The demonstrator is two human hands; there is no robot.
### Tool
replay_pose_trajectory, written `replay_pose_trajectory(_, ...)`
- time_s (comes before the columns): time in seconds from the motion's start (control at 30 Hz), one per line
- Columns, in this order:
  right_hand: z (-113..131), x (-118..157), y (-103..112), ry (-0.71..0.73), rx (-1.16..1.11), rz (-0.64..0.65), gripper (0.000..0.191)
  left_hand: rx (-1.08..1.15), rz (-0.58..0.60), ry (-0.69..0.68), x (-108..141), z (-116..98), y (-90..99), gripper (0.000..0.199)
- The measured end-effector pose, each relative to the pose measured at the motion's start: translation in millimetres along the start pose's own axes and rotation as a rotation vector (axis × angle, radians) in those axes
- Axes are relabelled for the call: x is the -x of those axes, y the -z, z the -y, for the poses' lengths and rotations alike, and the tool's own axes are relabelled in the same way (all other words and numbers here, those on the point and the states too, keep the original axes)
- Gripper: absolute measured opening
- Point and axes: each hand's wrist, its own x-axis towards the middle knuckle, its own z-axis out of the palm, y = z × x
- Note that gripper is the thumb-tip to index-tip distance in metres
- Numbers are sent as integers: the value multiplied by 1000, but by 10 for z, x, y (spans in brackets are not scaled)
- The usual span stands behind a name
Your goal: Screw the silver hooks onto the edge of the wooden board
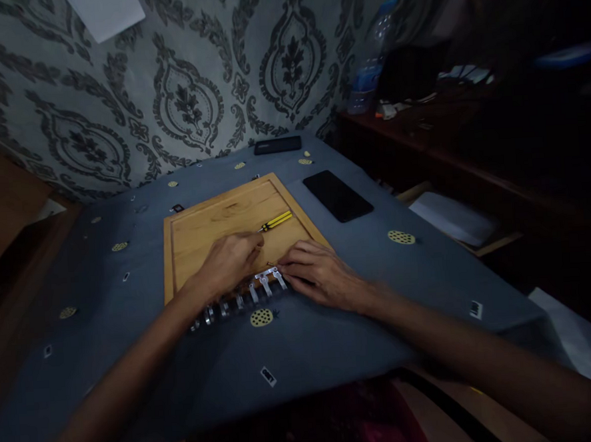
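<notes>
A wooden board [215, 219] with a raised rim lies on the cloth-covered table. Along its front edge runs a metal hook rail [265, 275] with several silver hooks hanging toward me. The fingers of my right hand [319, 273] are closed at the rail's right end, with the thumb side against it. A tiny thin piece, perhaps a screw, lies by those fingertips. Over the board, my left hand [230, 259] is curled with its fingertips together; what they hold, if anything, is hidden. Just beyond it rests a yellow and black screwdriver [277, 221].
A black phone [338, 196] lies right of the board, and a dark flat case [277, 145] sits by the wall. On the darker side table at right stands a plastic bottle [369, 70]. The blue tablecloth [362, 323] ends in front of me.
</notes>
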Motion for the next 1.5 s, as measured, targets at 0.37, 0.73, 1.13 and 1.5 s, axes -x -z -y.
replay_pose_trajectory(0.37,2,-8,-10,9,-20,-15,19,52,86,-15,-61,-126,-27,15)
replay_pose_trajectory(0.73,-1,-2,-14,12,-26,-12,19,152,-140,67,422,-352,-180,40)
replay_pose_trajectory(1.13,-7,9,-12,15,-40,-9,16,60,-261,112,426,-475,-422,71)
replay_pose_trajectory(1.5,-24,24,-49,18,-36,-22,14,144,-320,163,418,-475,-452,75)
